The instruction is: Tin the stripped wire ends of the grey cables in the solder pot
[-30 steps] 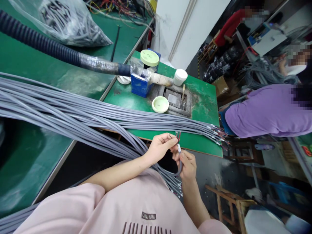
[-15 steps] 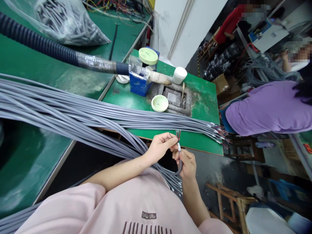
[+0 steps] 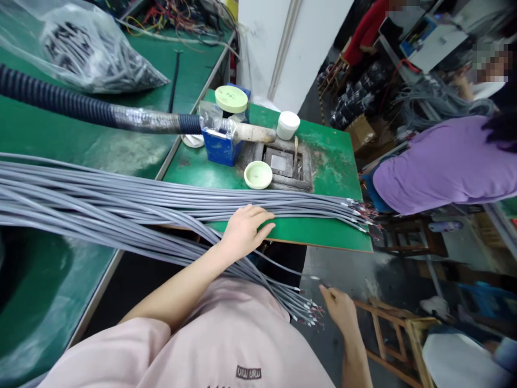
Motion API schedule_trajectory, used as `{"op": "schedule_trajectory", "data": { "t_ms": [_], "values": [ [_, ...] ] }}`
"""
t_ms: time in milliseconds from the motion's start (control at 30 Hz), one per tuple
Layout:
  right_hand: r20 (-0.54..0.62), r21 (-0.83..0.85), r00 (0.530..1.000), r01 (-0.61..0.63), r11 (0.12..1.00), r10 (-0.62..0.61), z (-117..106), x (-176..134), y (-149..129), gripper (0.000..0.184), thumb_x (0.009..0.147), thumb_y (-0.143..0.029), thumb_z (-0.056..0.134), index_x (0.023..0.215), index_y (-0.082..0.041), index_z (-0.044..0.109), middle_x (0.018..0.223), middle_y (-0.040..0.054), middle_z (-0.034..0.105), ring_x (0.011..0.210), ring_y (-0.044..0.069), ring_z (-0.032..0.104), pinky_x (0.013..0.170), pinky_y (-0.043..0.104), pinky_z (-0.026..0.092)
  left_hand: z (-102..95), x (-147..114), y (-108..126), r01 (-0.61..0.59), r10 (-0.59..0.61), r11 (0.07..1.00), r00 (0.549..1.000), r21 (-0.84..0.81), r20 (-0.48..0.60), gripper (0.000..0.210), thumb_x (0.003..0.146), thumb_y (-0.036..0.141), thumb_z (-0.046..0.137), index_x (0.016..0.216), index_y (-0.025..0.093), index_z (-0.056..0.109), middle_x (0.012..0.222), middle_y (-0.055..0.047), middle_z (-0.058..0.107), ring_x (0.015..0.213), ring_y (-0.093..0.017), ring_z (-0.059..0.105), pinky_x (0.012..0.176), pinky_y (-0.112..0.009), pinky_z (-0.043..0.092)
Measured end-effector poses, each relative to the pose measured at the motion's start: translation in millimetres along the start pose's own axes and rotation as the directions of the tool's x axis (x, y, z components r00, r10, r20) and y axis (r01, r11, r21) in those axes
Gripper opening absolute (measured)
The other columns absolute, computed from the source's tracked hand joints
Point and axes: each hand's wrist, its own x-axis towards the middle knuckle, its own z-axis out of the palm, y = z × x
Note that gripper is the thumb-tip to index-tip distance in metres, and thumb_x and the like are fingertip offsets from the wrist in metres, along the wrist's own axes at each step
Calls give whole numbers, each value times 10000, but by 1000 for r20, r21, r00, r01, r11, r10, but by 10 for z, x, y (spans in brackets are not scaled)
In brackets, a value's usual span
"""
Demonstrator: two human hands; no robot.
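My left hand (image 3: 247, 229) lies over the front edge of a bundle of grey cables (image 3: 194, 196), fingers stretched and thumb apart, holding nothing. To the lower right, my right hand (image 3: 341, 310) is closed, with its fingertips at the wire end of a single grey cable (image 3: 283, 266) that has a white sleeve near its tip. The fingertips are slightly blurred there. Below that cable hangs a second group of grey cables (image 3: 278, 291), with white sleeves and thin coloured wires at their ends. The upper bundle's stripped ends reach the green table's right side.
On the green table (image 3: 335, 161) stand a pale green dish (image 3: 258, 175), a white jar (image 3: 287, 125), and a blue box (image 3: 220, 145) beneath a black hose (image 3: 153, 119). A bag of grey pieces (image 3: 100, 51) lies behind. A person in purple (image 3: 444, 167) sits at right.
My hands have parted. The left moved left off the cable end onto the bundle; the right moved down and right. The cable, bent upward before, now stretches out toward the right hand.
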Motion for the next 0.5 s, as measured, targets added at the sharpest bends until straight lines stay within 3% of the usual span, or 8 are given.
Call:
{"op": "schedule_trajectory", "data": {
  "t_ms": [100,200,300,400,500],
  "values": [
    [146,20,980,132,991,-133,100,-45,-206,481,825,-537,434,505,-189,526,483,18,548,493,132,491,529,248,333,90,68,29,-49,16,967,991,252,129,280,879,313,544,1090,159,645,1057,-103,662,958,-254,561,782,-382,432],
    [249,235,929,217,947,-274,174,-37,-628,382,868,-441,449,643,-174,605,584,15,601,587,135,544,591,242,387,193,126,90,-63,-7,926,983,373,185,320,843,323,592,1114,157,622,1064,-119,626,993,-280,524,774,-382,424],
    [305,483,874,200,852,-378,246,34,-1008,280,862,-383,500,771,-171,659,622,7,623,604,127,563,611,243,433,264,189,101,-53,-30,916,979,399,200,241,843,297,588,1023,143,630,1000,-128,612,977,-282,524,772,-381,424],
    [325,752,854,27,659,-406,317,146,-1279,275,827,-408,563,930,-170,654,687,14,653,576,126,590,556,253,483,282,234,65,-49,-26,938,978,343,209,123,872,235,529,893,149,614,920,-112,618,929,-270,548,760,-385,424],
    [295,917,868,-140,374,-399,298,297,-1465,375,789,-434,618,1080,-199,589,843,43,700,573,135,622,463,244,481,225,233,39,-47,23,993,978,112,207,92,891,222,489,897,170,565,970,-91,632,949,-242,567,800,-380,436]
  ]
}}
